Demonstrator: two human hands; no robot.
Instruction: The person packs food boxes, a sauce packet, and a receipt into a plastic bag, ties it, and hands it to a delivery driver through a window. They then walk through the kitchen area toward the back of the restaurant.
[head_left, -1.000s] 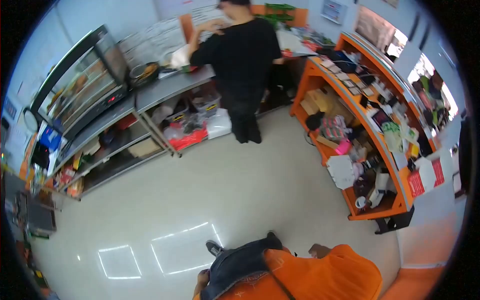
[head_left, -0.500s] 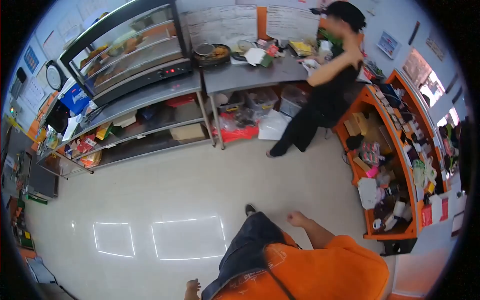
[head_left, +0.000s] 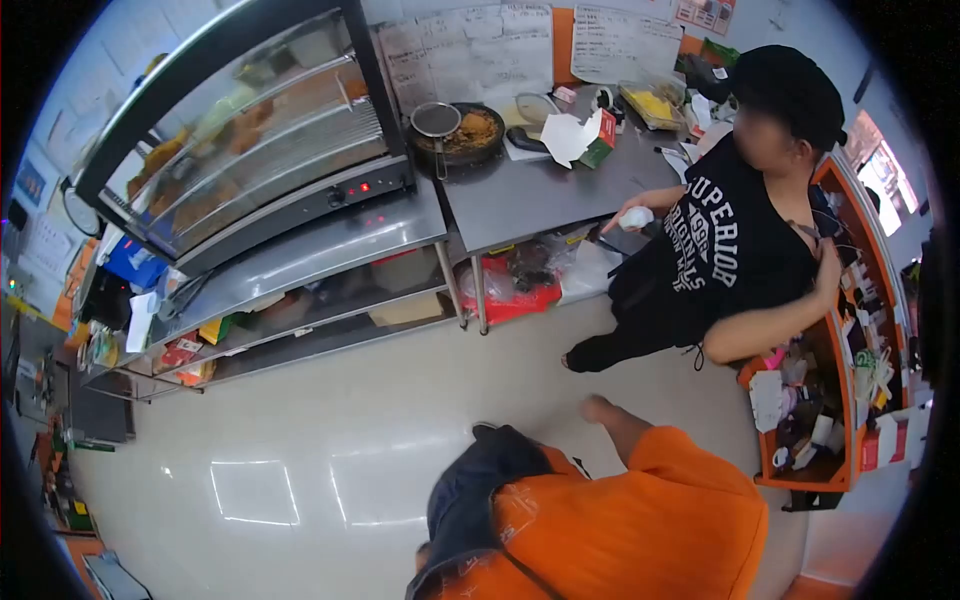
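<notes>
My right hand [head_left: 597, 408] is held out over the pale floor, in front of my orange shirt [head_left: 640, 510]. It is small and blurred, and its finger shape cannot be made out. Only a sliver of my left hand [head_left: 423, 553] shows beside my dark apron [head_left: 480, 480]; its fingers are hidden. Neither hand visibly touches an object. Nearest ahead stands a co-worker [head_left: 710, 240] in black, holding something white [head_left: 636, 218] beside the steel table [head_left: 530, 200].
A glass display warmer [head_left: 270, 150] with food stands on a steel shelf unit [head_left: 330, 260] at the left. On the table are a dark pan [head_left: 475, 135], a strainer [head_left: 436, 119] and an open box [head_left: 598, 140]. An orange shelf [head_left: 850, 400] full of items stands right.
My view has moved closer to the table and the co-worker. The co-worker has turned towards me, with the white item now showing. My left hand has mostly gone behind my apron.
</notes>
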